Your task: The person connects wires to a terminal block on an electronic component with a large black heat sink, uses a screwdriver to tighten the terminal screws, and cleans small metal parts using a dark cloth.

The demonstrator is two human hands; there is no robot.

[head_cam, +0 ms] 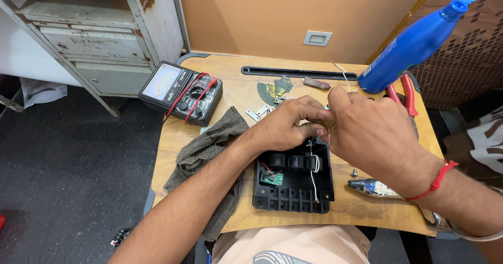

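My left hand (285, 123) and my right hand (369, 133) meet over the far edge of an open black plastic casing (293, 183). Their fingertips pinch a small part between them; it is mostly hidden by the fingers. The casing lies on a small wooden table (236, 94) and holds a little green circuit board (272, 178), red and white wires and round black parts. A red thread circles my right wrist.
A black analog multimeter (181, 92) with red leads sits far left. A grey cloth (207, 149) lies beside the casing. A blue spray bottle (414, 44), red-handled pliers (406, 94), a black strip (298, 73), a small screw (354, 173) and metal bits are about. A metal cabinet (99, 39) stands left.
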